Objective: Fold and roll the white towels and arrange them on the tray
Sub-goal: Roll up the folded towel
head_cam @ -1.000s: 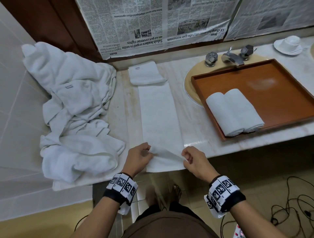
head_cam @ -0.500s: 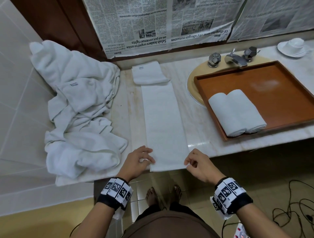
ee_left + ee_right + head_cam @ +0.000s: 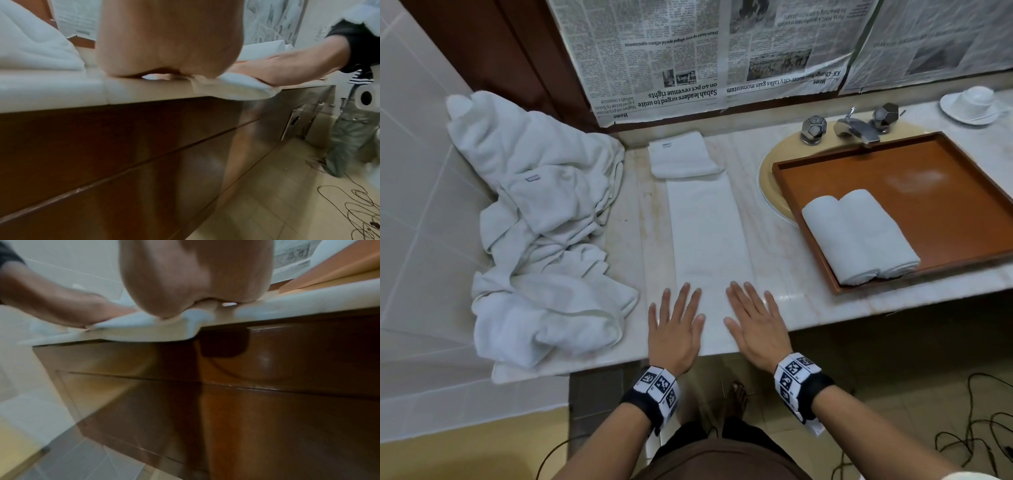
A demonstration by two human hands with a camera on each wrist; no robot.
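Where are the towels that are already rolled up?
In the head view, two rolled towels lie side by side at the near left end of the brown tray, right of the flat folded towel.

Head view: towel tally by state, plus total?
Rolled towels on the tray: 2
Flat strip under both hands: 1
Small folded towel at the back: 1
Crumpled heap: 1 heap, number of towels unclear
Total: 4 countable, plus the heap

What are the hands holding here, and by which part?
Nothing is gripped. The left hand and right hand lie flat, fingers straight, pressing on the near end of the folded towel at the counter edge.
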